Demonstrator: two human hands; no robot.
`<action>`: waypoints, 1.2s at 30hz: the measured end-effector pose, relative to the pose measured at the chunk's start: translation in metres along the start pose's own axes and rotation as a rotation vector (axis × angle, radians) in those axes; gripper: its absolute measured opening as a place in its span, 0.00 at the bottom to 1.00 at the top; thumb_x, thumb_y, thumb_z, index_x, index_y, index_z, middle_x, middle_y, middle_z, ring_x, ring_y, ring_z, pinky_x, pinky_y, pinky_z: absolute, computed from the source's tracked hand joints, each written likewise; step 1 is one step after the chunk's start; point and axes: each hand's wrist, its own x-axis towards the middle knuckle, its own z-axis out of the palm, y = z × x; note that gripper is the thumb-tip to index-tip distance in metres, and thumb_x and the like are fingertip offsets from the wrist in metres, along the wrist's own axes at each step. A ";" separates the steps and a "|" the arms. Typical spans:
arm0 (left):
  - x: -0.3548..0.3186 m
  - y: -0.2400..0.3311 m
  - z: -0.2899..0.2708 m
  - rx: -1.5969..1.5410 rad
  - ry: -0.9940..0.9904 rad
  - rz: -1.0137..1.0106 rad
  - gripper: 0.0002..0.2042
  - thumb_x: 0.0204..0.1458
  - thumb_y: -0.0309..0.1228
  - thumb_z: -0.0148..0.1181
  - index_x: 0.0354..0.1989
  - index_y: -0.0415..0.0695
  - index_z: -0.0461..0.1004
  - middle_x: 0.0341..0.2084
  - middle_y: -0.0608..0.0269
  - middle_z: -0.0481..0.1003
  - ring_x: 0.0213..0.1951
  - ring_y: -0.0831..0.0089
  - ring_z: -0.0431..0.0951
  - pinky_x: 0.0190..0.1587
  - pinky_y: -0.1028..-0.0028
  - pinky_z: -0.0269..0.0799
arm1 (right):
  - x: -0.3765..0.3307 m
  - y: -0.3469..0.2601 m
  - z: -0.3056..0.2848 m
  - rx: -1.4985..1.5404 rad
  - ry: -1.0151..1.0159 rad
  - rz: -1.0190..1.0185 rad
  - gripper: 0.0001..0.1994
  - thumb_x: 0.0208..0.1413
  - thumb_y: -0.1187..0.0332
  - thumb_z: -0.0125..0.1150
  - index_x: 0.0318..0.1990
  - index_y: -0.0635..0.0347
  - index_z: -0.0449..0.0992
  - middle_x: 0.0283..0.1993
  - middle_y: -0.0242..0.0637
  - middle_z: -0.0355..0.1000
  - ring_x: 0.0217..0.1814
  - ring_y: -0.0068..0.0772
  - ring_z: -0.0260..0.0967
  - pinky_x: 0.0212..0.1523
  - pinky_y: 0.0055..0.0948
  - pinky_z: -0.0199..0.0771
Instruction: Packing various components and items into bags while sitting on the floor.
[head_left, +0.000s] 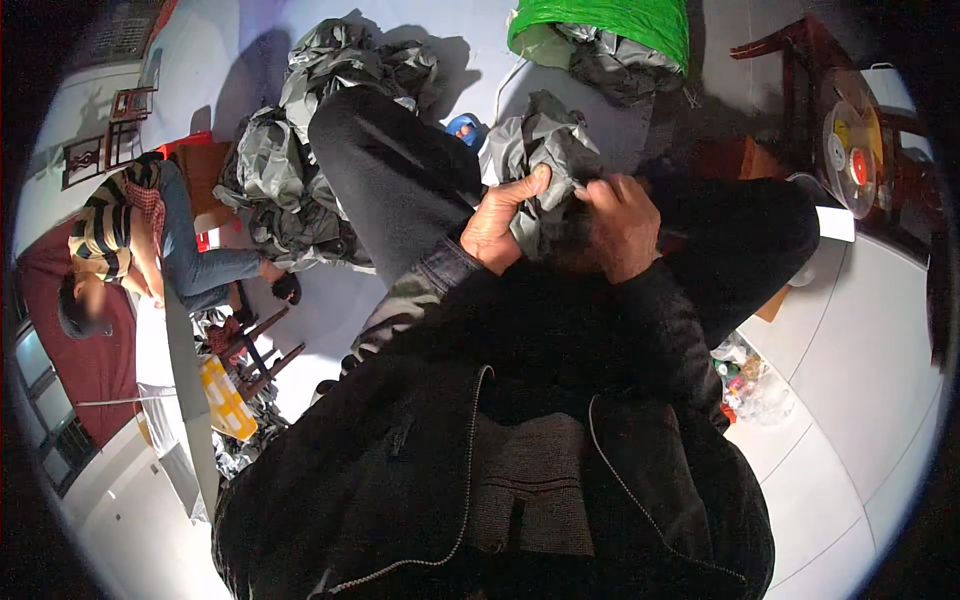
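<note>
Seated person, knees up, working over the lap. Left hand (pixel 500 225) is closed on a crumpled piece of grey fabric (pixel 540 150), thumb pressed across a fold near its lower edge; right hand (pixel 622 225) is curled tight just beside it, knuckles up, pinching the same piece where it bunches between the two hands. The fingertips of the right hand are hidden under the fabric and the dark sleeve, so exactly what they grip cannot be told. The fabric stands up from the hands above the thighs, with its upper part loose and slumped toward the floor beyond the knees. Judgement: the work in hand looks like close handling of a seam or edge, and it goes best with the two hands kept near each other so the stretch between them stays taut, with the loose bulk left resting on the leg rather than hanging. More grey pieces lie in a heap on the floor (pixel 300 180) to the left; a green mesh basket (pixel 610 25) holds others ahead. Another person (pixel 130 240) in a striped top sits well apart at the left.
</note>
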 end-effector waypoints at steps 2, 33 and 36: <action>0.000 0.000 0.001 -0.039 -0.013 -0.023 0.18 0.53 0.28 0.64 0.52 0.39 0.73 0.45 0.56 0.78 0.46 0.63 0.79 0.53 0.62 0.73 | -0.003 0.003 0.000 -0.048 0.004 -0.014 0.07 0.48 0.73 0.63 0.33 0.55 0.70 0.29 0.39 0.65 0.34 0.47 0.68 0.30 0.42 0.67; 0.009 -0.005 0.014 0.181 0.045 0.012 0.20 0.54 0.30 0.64 0.55 0.39 0.71 0.46 0.59 0.77 0.49 0.65 0.76 0.55 0.64 0.71 | 0.008 0.034 0.029 0.603 0.034 0.620 0.12 0.61 0.64 0.56 0.40 0.67 0.73 0.31 0.44 0.75 0.33 0.37 0.70 0.38 0.34 0.70; 0.008 -0.003 0.015 0.141 0.049 0.021 0.20 0.54 0.29 0.64 0.55 0.38 0.71 0.47 0.58 0.77 0.49 0.65 0.77 0.56 0.64 0.71 | 0.015 0.020 0.028 0.668 0.141 0.677 0.11 0.61 0.65 0.56 0.36 0.67 0.71 0.29 0.36 0.70 0.32 0.28 0.64 0.36 0.29 0.67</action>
